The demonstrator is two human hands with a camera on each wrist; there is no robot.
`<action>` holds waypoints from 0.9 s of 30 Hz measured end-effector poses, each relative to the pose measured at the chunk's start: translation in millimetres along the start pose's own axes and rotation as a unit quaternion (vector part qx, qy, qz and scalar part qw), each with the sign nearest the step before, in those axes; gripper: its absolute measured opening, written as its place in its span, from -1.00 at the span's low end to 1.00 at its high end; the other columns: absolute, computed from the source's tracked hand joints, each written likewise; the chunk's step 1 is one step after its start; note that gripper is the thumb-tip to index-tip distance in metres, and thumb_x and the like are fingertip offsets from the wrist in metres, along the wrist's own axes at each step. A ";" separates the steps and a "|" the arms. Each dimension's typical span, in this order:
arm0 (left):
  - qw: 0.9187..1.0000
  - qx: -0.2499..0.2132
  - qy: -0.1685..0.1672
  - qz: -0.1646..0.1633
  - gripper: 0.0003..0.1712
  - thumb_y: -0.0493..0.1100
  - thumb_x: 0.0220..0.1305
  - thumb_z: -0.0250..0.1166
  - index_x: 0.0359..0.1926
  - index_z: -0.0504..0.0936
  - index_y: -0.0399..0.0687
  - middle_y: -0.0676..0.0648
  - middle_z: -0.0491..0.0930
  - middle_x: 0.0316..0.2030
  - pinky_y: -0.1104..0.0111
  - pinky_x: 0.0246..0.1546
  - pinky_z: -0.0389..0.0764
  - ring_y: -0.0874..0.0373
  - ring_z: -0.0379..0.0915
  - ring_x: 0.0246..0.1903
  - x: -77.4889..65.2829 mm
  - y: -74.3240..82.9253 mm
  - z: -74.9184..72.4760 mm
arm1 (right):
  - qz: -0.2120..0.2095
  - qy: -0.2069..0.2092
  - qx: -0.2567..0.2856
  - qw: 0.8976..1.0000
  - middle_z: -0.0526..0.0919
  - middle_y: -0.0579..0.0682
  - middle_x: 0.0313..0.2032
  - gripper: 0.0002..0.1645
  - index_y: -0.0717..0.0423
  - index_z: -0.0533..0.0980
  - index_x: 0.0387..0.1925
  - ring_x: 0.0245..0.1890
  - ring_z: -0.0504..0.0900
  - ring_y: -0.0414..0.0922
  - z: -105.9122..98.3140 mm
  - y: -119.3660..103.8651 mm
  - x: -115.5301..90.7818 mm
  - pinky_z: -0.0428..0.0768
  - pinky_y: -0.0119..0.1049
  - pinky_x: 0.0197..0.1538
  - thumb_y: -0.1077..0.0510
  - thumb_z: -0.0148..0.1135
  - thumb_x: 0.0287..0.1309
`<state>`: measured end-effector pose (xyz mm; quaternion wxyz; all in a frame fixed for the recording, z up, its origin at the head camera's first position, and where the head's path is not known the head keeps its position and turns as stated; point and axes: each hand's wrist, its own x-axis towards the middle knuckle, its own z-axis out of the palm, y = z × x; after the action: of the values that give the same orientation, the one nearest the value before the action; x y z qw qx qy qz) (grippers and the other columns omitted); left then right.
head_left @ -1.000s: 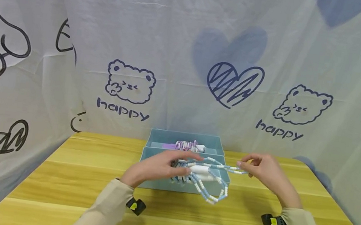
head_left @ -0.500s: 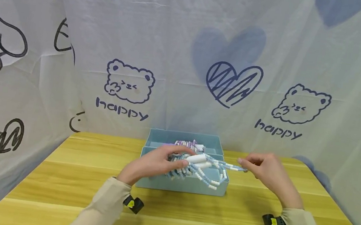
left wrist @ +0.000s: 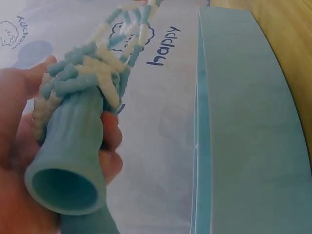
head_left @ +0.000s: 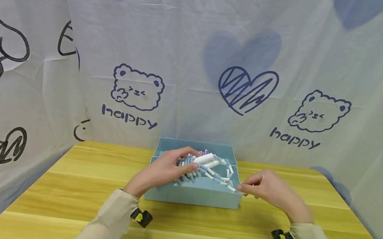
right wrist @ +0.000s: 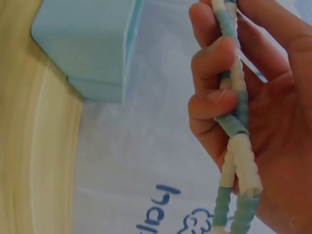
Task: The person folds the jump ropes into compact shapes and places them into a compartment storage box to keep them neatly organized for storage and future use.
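My left hand (head_left: 164, 169) grips a bundled jump rope (head_left: 190, 170) of blue and white beads above the front of a light blue box (head_left: 192, 195). White handles (head_left: 205, 158) stick out from the bundle to the right. In the left wrist view a blue-green hollow handle end (left wrist: 70, 131) points toward the camera, with beads (left wrist: 80, 73) wound around it. Low at the box's right front corner, my right hand (head_left: 271, 188) holds the trailing loop of the rope; its fingers curl round the beaded strands (right wrist: 243, 161) in the right wrist view.
The box has two compartments, one behind the other. A purple and white beaded bundle (head_left: 203, 152) lies in the rear one, mostly hidden by my left hand. A printed curtain (head_left: 197, 76) hangs behind the wooden table (head_left: 191, 232).
Both hands still hold the rope. The left hand and bundle have risen slightly toward the rear compartment, handles swinging up. The right hand has moved left and down, so the loop slackens.
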<state>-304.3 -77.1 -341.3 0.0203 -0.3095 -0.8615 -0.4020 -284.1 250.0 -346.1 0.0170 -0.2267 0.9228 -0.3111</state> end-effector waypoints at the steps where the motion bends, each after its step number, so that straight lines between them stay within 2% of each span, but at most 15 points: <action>1: 1.000 0.004 0.007 0.000 -0.53 0.29 0.33 0.18 0.20 0.50 0.37 0.03 0.56 -0.11 0.20 -0.48 0.56 0.08 0.50 -0.46 0.4 0.0 0.6 | -0.003 -0.011 0.004 1.000 0.63 -0.17 -0.53 -0.67 -0.12 0.69 -0.55 -0.64 0.32 -0.21 2.5 -2.4 0.8 0.48 -0.32 -0.46 -0.19 0.33 0.19; 2: 1.000 0.008 0.014 -0.001 -0.54 0.29 0.32 0.20 0.18 0.51 0.37 0.03 0.56 -0.15 0.21 -0.52 0.56 0.09 0.48 -0.52 0.8 0.1 1.2 | -0.007 -0.021 0.008 1.000 0.62 -0.17 -0.55 -0.67 -0.12 0.68 -0.56 -0.66 0.28 -0.22 4.9 -4.7 1.6 0.46 -0.33 -0.48 -0.18 0.33 0.19; 5: 0.999 0.025 0.035 -0.007 -0.56 0.27 0.28 0.26 0.15 0.54 0.39 0.03 0.56 -0.13 0.24 -0.56 0.55 0.15 0.47 -0.56 1.4 0.4 3.3 | -0.020 -0.050 0.021 0.998 0.58 -0.18 -0.62 -0.69 -0.15 0.69 -0.58 -0.69 0.24 -0.25 11.9 -13.1 3.4 0.39 -0.38 -0.54 -0.17 0.35 0.18; 8: 0.998 0.040 0.048 -0.014 -0.57 0.24 0.25 0.32 0.12 0.56 0.41 0.03 0.56 -0.08 0.26 -0.56 0.56 0.17 0.49 -0.54 1.8 0.9 5.5 | -0.046 -0.081 0.042 0.995 0.59 -0.17 -0.60 -0.77 -0.16 0.71 -0.52 -0.65 0.35 -0.24 17.6 -22.3 4.3 0.40 -0.40 -0.53 -0.11 0.37 0.17; 11: 0.997 0.059 0.049 -0.016 -0.56 0.22 0.21 0.36 0.11 0.57 0.41 0.06 0.55 -0.08 0.27 -0.55 0.56 0.16 0.48 -0.52 2.6 1.4 8.5 | -0.075 -0.104 0.065 0.990 0.63 -0.16 -0.52 -0.87 -0.17 0.72 -0.42 -0.54 0.45 -0.22 22.0 -31.3 4.2 0.45 -0.39 -0.45 -0.05 0.37 0.18; 14: 0.995 0.088 0.042 0.001 -0.56 0.19 0.19 0.39 0.09 0.58 0.37 0.10 0.56 -0.07 0.26 -0.49 0.54 0.14 0.46 -0.49 3.8 1.4 13.1 | -0.100 -0.119 0.099 0.983 0.65 -0.14 -0.43 -0.93 -0.15 0.69 -0.30 -0.43 0.50 -0.20 25.0 -39.6 3.1 0.51 -0.36 -0.35 0.00 0.36 0.18; 15: 0.994 0.099 0.038 0.008 -0.56 0.18 0.18 0.40 0.08 0.58 0.36 0.12 0.56 -0.05 0.26 -0.42 0.54 0.15 0.49 -0.41 4.2 1.3 14.9 | -0.106 -0.120 0.109 0.981 0.65 -0.13 -0.40 -0.91 -0.14 0.68 -0.27 -0.41 0.50 -0.20 25.9 -42.2 2.7 0.51 -0.35 -0.33 0.01 0.35 0.20; 18: 0.992 0.121 0.021 0.028 -0.57 0.17 0.19 0.40 0.08 0.59 0.35 0.15 0.57 0.00 0.25 -0.29 0.53 0.16 0.48 -0.26 4.7 1.4 20.2 | -0.113 -0.114 0.147 0.976 0.63 -0.07 -0.35 -0.88 -0.09 0.64 -0.17 -0.38 0.50 -0.18 27.6 -48.4 1.5 0.53 -0.32 -0.30 0.05 0.29 0.27; 21: 0.989 0.143 0.000 0.039 -0.59 0.18 0.22 0.37 0.09 0.59 0.39 0.13 0.54 0.06 0.22 -0.20 0.53 0.18 0.45 -0.14 4.2 2.9 24.0 | -0.107 -0.086 0.165 0.977 0.60 -0.05 -0.36 -0.84 -0.06 0.61 -0.12 -0.42 0.48 -0.15 28.6 -51.7 1.7 0.50 -0.33 -0.37 0.03 0.20 0.36; 24: 0.985 0.163 -0.036 0.052 -0.59 0.18 0.26 0.33 0.13 0.58 0.40 0.12 0.52 0.04 0.23 -0.21 0.54 0.20 0.46 -0.16 3.8 4.9 26.4 | -0.109 -0.053 0.163 0.979 0.57 -0.03 -0.39 -0.81 -0.06 0.61 -0.11 -0.48 0.46 -0.10 29.4 -52.6 3.2 0.47 -0.34 -0.44 0.00 0.14 0.41; 27: 0.980 0.171 -0.084 0.059 -0.50 0.17 0.27 0.32 0.22 0.55 0.33 0.15 0.50 -0.06 0.30 -0.26 0.53 0.23 0.44 -0.24 3.6 6.3 28.4 | -0.115 -0.019 0.142 0.983 0.51 -0.02 -0.46 -0.79 -0.08 0.61 -0.09 -0.51 0.42 -0.07 30.3 -51.4 5.2 0.43 -0.33 -0.47 0.00 0.10 0.43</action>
<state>-297.7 -52.2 -355.2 0.0242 -0.3840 -0.8965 -0.2196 -262.5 194.5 -340.0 0.0308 -0.3328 0.8363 -0.4347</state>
